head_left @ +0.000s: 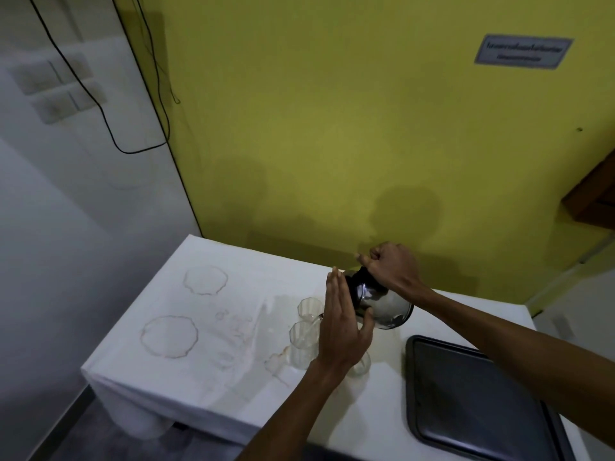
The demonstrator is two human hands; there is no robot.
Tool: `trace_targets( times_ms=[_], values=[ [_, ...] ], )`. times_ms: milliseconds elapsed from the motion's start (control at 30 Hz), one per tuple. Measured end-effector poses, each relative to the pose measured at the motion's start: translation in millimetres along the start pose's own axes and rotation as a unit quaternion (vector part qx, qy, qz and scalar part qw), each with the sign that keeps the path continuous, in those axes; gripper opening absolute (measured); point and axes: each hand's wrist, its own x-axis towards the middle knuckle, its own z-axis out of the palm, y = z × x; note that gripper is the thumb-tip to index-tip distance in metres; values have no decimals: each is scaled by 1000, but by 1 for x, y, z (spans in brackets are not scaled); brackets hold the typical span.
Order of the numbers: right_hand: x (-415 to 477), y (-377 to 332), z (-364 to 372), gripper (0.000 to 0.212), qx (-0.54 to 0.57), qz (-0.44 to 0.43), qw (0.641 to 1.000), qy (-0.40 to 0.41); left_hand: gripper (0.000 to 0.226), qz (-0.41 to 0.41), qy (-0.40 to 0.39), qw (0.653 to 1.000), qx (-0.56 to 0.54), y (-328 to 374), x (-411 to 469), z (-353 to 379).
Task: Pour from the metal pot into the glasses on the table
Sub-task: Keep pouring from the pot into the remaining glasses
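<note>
**Pot tipped over the glasses, 2 hands on it**

The metal pot was held tilted above the white-covered desk, its spout end leaning down toward the cluster of clear glasses standing near the desk's middle. The right hand was closed in a fist around the dark handle at the pot's top, so that grip was pressed tight on the handle. The left hand lay open and flat against the pot's side, fingers spread straight and the thumb hooked onto the body; it steadied rather than pinched. At least 3 glasses showed: 1 farther back, 1 nearer, and 1 partly hidden behind the left wrist. Whether liquid was running could not be told.

The pot looked rigid, polished and probably slippery, and likely heavy if full, so the handle seemed the sound place to carry it, with the flat palm guiding the tilt. The glasses looked thin, light and easy to topple; a knock from the spout or wrist could upset them. Dried ring stains marked the cloth, and a dark tray sat to the right, apart from the glasses.
</note>
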Motion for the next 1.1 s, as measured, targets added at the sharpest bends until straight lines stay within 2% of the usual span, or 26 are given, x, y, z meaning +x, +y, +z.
trace_targets(
  times_ms=[1100],
  values=[
    [6,-21,0,60,-46,-26,998,-22,80,-20,31,999,4,-2,-1,-3]
  ],
)
